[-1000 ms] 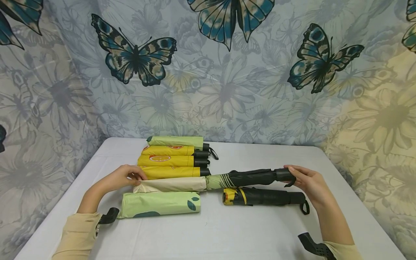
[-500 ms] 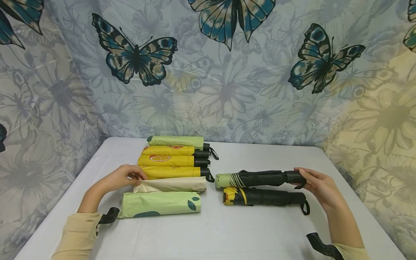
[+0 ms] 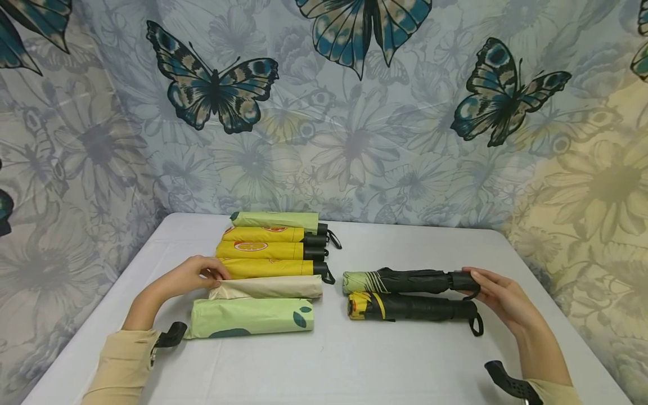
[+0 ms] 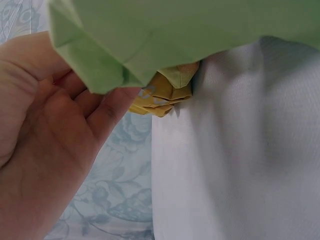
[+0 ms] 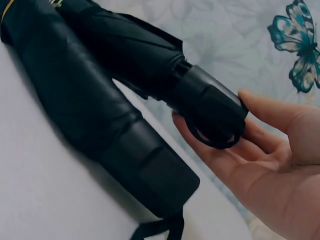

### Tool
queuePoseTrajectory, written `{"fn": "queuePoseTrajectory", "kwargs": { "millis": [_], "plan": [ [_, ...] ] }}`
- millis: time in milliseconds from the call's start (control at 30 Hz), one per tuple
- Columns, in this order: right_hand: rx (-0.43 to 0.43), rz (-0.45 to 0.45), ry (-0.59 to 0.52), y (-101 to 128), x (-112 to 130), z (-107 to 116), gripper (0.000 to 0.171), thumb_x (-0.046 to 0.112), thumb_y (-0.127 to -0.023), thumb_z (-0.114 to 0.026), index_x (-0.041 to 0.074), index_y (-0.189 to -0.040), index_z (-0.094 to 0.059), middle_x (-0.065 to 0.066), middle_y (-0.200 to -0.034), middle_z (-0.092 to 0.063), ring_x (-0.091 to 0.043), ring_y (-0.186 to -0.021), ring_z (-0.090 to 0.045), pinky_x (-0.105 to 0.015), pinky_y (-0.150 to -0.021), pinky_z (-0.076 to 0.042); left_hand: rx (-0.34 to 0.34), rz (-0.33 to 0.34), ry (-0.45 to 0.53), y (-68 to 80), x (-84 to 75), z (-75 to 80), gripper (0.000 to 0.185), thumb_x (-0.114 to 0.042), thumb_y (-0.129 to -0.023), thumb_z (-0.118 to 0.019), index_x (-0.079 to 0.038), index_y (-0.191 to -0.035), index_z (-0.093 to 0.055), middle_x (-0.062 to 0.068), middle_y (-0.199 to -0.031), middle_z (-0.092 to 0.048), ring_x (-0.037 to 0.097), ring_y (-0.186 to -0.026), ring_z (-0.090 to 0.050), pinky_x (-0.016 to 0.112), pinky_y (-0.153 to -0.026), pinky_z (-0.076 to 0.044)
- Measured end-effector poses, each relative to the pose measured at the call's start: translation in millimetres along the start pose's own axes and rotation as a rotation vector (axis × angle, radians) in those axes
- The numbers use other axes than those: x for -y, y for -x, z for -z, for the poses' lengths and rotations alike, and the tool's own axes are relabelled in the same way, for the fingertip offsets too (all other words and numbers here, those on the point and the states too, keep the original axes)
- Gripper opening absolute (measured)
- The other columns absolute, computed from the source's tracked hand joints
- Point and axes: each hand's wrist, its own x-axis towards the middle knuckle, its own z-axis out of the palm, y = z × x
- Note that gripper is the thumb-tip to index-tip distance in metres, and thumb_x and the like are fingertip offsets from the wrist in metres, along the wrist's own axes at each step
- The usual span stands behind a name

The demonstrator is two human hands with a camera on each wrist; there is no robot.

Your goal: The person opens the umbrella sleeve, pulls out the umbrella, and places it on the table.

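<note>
My left hand pinches the left end of a flat cream umbrella sleeve. In the left wrist view a light green sleeve hides part of the left hand and its fingertips. On the right side, a folded black umbrella with a light green striped tip has its handle held between thumb and fingers of my right hand. The right wrist view shows the thumb over the handle and the fingers beneath. Just in front of it lies another folded black umbrella with a yellow tip.
Light green sleeve with leaf print lies in front of the cream one. Behind are several umbrellas in sleeves, yellow ones and a light green one, black handles pointing right. White cloth covers the table; a butterfly-print curtain hangs behind.
The right hand has drawn the green-tipped umbrella rightward out of the cream sleeve and brought it lower, beside the yellow-tipped umbrella. The left hand has stayed at the sleeve's end.
</note>
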Motion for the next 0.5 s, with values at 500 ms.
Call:
{"fn": "queuePoseTrajectory", "kwargs": {
  "millis": [500],
  "plan": [
    [-0.069, -0.153, 0.493, -2.0, 4.3, -0.5, 0.045, 0.030, -0.101, -0.054, 0.010, -0.141, -0.050, 0.022, -0.122, -0.051, 0.009, -0.102, -0.059, -0.023, -0.096, -0.050, 0.009, 0.009, 0.007, -0.5, -2.3, 1.2, 0.017, -0.005, -0.088, -0.069, -0.009, -0.104, -0.072, 0.009, -0.102, -0.071, 0.009, -0.088, -0.064, 0.022, -0.078, -0.055]
  ]
}}
